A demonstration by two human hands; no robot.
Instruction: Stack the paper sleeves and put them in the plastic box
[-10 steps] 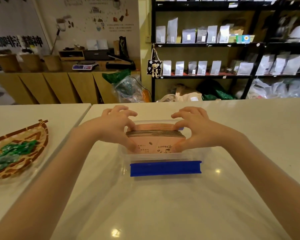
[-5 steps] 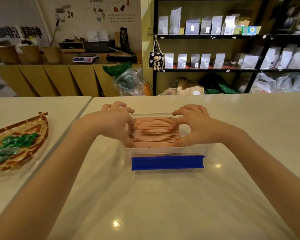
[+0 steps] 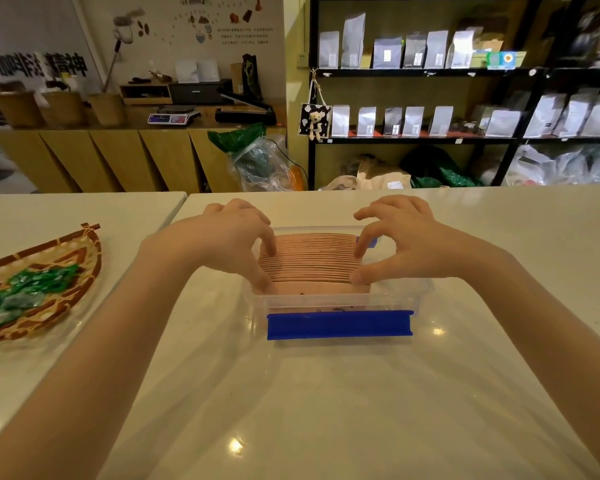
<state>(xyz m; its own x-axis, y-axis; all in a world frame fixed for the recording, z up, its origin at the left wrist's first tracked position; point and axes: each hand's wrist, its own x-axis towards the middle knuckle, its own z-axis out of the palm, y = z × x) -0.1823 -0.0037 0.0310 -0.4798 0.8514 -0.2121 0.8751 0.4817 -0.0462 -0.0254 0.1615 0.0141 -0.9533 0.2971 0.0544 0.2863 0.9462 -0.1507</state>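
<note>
A stack of pink paper sleeves is seen standing on edge inside the clear plastic box, which rests on the white table with its blue latch on the near side. The stack is gripped at its left end by the curled fingers and thumb of the left hand and at its right end by those of the right hand. A woven tray of green-wrapped candies is set well apart on the left.
</note>
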